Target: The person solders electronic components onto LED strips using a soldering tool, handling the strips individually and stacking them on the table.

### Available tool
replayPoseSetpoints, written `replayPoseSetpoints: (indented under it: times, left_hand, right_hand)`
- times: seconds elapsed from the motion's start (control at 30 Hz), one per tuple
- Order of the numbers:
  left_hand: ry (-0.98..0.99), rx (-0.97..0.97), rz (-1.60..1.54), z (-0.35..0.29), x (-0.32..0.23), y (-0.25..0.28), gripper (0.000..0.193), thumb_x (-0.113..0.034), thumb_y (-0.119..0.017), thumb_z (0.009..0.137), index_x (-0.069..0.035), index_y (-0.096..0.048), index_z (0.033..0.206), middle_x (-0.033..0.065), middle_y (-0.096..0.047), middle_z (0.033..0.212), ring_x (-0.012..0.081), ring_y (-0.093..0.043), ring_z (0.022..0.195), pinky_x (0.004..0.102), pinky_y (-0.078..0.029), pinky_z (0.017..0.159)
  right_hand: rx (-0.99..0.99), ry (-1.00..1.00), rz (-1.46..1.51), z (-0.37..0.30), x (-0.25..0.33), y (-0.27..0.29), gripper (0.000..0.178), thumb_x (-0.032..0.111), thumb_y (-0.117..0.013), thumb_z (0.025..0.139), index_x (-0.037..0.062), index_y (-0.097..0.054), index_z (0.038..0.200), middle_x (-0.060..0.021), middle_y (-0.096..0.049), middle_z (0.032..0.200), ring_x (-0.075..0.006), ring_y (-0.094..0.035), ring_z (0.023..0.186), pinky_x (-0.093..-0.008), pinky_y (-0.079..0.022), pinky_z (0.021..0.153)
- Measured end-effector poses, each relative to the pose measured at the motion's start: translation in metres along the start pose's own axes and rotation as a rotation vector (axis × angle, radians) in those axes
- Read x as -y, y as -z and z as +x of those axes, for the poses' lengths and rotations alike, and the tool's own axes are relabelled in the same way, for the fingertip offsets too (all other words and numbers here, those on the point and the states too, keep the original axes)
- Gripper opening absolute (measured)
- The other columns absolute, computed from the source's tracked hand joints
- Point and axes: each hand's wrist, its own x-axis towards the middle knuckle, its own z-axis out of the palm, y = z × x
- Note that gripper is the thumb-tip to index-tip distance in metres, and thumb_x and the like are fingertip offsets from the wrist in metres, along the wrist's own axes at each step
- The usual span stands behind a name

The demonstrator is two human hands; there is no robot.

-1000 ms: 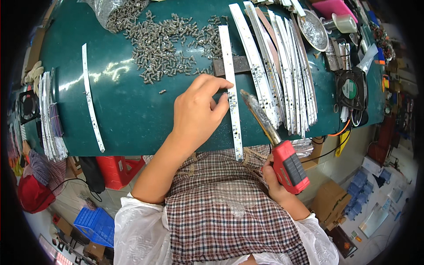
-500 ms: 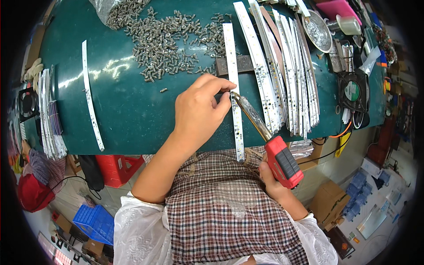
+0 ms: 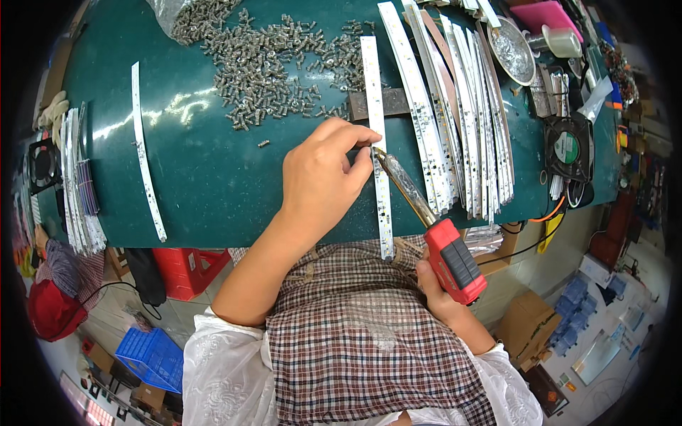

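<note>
Strip point(image 3: 384, 206) over tabletop point(image 3: 234, 184), long axis approx 12–6, at 3 o'clock of L hand point(image 3: 320, 170), nearer; its fingers point(image 3: 361, 135) pinched narrow, contents unclear. R hand point(image 3: 442, 302) grips iron point(image 3: 455, 259), tip toward 11.

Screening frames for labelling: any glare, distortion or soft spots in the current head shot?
Head view: glare streaks the green tabletop left of the metal parts; head view: tabletop edge bows, picture corners black; head view: left hand and soldering iron fairly sharp, tip contact too small to judge.
</note>
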Motion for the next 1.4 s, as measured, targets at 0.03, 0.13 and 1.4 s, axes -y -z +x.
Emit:
replayPoseSetpoints:
  times: [0.03,0.13,1.4]
  left_hand:
    - [0.001,0.001,0.000,0.000,0.000,0.000,0.021,0.001,-0.067,0.077,-0.006,-0.072,0.096,0.0029,-0.065,0.088,0.0060,-0.048,0.048,0.0231,-0.039,0.048]
    - [-0.005,-0.003,-0.005,0.001,0.003,-0.001,0.021,0.001,-0.067,0.077,-0.006,-0.073,0.096,0.0027,-0.065,0.088,0.0061,-0.048,0.048,0.0229,-0.039,0.048]
    - [0.257,-0.405,0.247,-0.017,0.026,0.181,0.057,0.010,-0.070,0.075,-0.004,-0.055,0.128,0.0104,-0.060,0.119,0.0134,-0.068,0.072,0.0242,-0.054,0.065]
  right_hand:
    - [0.016,0.013,-0.001,0.000,0.001,0.001,0.025,0.001,-0.073,0.072,-0.0008,-0.065,0.095,-0.0141,-0.063,0.086,-0.0296,-0.062,0.070,-0.0356,-0.050,0.062]
    - [0.012,0.048,-0.042,-0.005,-0.004,0.005,0.022,0.000,-0.071,0.074,-0.0009,-0.065,0.096,-0.0149,-0.063,0.086,-0.0301,-0.062,0.070,-0.0357,-0.050,0.062]
    - [-0.593,0.177,-0.609,0.135,0.050,-0.029,0.050,-0.001,-0.075,0.071,0.0031,-0.050,0.114,-0.0174,-0.051,0.105,-0.0428,-0.056,0.097,-0.0494,-0.047,0.078]
